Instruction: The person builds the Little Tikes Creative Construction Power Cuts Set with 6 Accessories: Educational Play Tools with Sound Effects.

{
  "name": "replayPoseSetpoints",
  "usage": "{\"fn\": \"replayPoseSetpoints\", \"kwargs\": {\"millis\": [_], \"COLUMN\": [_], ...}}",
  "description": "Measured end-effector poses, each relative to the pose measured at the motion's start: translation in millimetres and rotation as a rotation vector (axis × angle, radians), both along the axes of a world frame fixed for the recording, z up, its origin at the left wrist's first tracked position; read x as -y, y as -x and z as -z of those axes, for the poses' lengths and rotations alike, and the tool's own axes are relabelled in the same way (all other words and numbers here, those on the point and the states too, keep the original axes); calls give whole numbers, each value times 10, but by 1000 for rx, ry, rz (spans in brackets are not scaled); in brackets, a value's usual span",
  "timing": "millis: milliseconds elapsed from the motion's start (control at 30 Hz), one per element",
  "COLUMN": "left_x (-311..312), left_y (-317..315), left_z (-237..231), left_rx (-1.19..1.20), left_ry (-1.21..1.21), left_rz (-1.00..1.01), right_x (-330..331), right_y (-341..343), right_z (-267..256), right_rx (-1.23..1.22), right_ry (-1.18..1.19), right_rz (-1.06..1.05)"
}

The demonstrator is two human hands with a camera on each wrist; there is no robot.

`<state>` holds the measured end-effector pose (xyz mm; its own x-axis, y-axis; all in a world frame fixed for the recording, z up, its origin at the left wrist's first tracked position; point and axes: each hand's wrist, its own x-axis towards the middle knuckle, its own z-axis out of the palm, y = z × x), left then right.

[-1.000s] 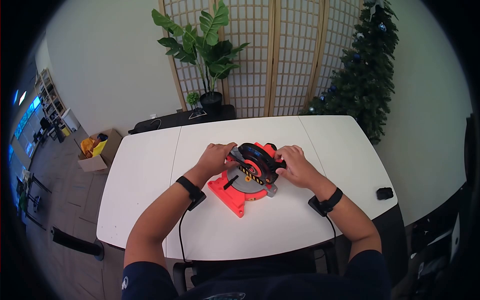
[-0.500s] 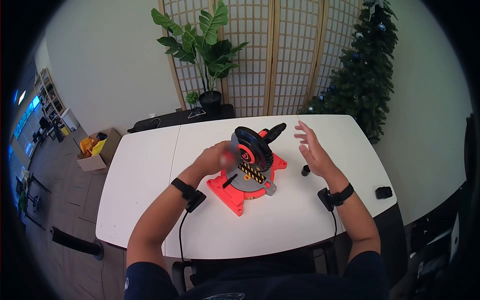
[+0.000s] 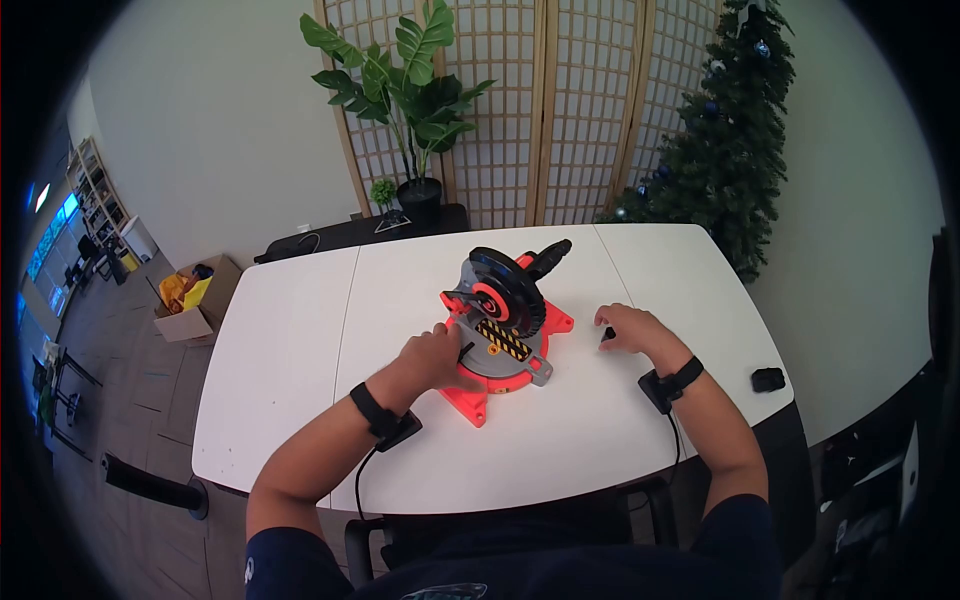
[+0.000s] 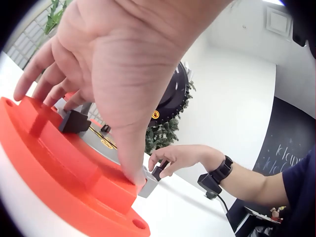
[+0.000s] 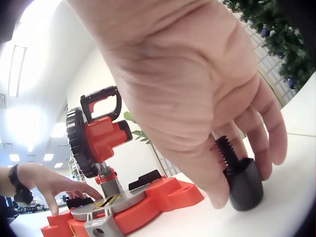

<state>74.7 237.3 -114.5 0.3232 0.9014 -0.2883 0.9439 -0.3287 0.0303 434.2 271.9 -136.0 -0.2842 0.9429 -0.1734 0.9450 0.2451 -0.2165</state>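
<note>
A red, grey and black toy miter saw (image 3: pixel 507 292) stands on the white table, its round black blade raised above the grey turntable. My left hand (image 3: pixel 432 358) rests across the left side of the red base (image 4: pixel 74 168), fingers spread and thumb reaching along the front. Beneath those fingers a small black block (image 4: pixel 74 122) sticks up. To the saw's right, my right hand (image 3: pixel 633 330) is down at the table. Its thumb and fingers pinch a black threaded knob (image 5: pixel 245 185), which stands with the screw end up.
A small black object (image 3: pixel 768 380) lies at the table's right edge. Behind the white table (image 3: pixel 270 420) are a potted plant (image 3: pixel 420 195) and a folding screen (image 3: pixel 500 130). A Christmas tree (image 3: pixel 725 170) stands at back right, and a cardboard box (image 3: pixel 195 325) on the floor at left.
My left hand has moved from the saw's upper part down to its base. The right hand has left the saw's right side, lifted rightward, then come down to the knob.
</note>
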Motion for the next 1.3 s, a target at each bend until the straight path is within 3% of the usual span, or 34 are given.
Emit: {"fn": "replayPoseSetpoints", "kwargs": {"millis": [200,300,367,467,600,667,800,867,1000,1133,1200,1300], "left_x": [123,91,54,-37,-239,-308,-437,-512,-566,-499,-507,-554], "left_y": [-126,-115,-113,-68,92,115,155,181,184,78,71,106], "left_z": [58,139,100,100,190,165,178,222,279,218,182,166], "left_rx": [-68,-71,-62,-35,60,69,59,70,58,-19,-27,-3], "left_ry": [-45,-95,-67,-66,-140,-135,-136,-163,-187,-138,-130,-126], "left_rz": [18,48,20,-6,42,37,31,33,47,-26,-29,-34], "right_x": [-90,-67,-37,93,265,321,283,224,232,342,346,326], "right_y": [3,59,127,300,527,653,748,752,851,931,936,951], "right_z": [118,49,-22,-224,-340,-379,-229,-141,-139,-138,-55,-96], "right_rx": [116,24,-237,-406,-435,-588,-600,-576,-367,-336,-309,-347], "right_ry": [14,-45,-55,2,-5,145,131,134,135,165,-22,36], "right_rz": [-44,-55,-67,-92,-55,154,109,-40,-110,-84,-139,-92]}}
